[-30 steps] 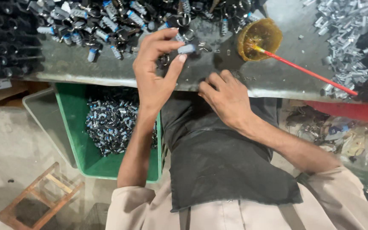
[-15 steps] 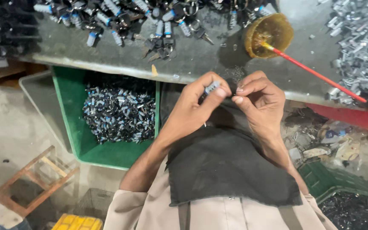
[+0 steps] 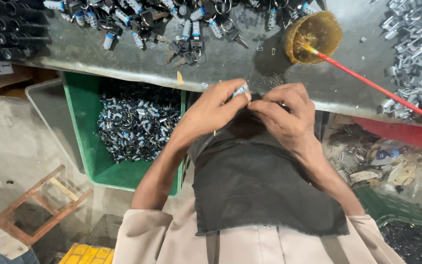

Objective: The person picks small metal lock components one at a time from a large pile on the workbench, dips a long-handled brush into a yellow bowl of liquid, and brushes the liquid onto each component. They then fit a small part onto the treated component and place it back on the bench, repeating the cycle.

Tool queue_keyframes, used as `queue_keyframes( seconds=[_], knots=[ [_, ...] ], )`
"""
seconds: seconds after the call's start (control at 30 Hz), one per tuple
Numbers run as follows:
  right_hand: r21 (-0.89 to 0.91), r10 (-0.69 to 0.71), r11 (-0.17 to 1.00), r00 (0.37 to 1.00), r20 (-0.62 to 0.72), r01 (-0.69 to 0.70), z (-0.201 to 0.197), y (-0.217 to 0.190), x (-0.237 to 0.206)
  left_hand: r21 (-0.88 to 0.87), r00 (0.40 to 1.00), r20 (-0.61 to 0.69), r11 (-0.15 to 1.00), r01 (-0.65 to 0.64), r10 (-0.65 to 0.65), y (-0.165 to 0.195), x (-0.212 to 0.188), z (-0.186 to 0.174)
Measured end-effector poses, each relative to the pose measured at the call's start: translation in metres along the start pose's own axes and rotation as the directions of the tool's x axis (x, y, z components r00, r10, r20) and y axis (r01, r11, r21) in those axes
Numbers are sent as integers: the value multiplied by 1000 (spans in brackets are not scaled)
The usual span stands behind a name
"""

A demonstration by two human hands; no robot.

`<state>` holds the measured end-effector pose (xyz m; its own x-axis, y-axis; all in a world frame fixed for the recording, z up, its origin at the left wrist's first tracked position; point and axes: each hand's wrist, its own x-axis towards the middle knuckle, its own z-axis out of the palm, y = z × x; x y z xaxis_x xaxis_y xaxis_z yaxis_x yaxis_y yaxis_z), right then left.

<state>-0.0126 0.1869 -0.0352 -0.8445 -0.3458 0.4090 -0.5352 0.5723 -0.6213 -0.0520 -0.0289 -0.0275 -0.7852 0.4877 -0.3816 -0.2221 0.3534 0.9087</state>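
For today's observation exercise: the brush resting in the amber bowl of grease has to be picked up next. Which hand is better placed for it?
Probably the right hand. It lies nearer the red brush and amber bowl, and seems only to touch the small cylinder pinched in the left hand fingers.

We saw a green bin (image 3: pixel 81 146) below the grey workbench (image 3: pixel 230 58), heaped with small dark cylinders (image 3: pixel 135 127). On the bench lay keys on rings (image 3: pixel 186 41), and a yellowish bowl (image 3: pixel 313 29) with a red stick (image 3: pixel 367 83) leaning out of it. Silvery metal pieces (image 3: pixel 411 54) were piled at the bench's right end. A wooden stool (image 3: pixel 42 205) stood on the floor, near a yellow crate (image 3: pixel 91 254).
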Motion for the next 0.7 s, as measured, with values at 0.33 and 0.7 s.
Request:
queue_keyframes(
  seconds=[0.33,0.7],
  knots=[
    [186,490,859,871,-24,-478,10,-5,-12,76,934,-353,997,-27,52,14,-5,12],
    [731,619,508,783,59,-456,14,-23,-5,-939,988,-45,343,9,-148,-1,-21,53]
  ],
)
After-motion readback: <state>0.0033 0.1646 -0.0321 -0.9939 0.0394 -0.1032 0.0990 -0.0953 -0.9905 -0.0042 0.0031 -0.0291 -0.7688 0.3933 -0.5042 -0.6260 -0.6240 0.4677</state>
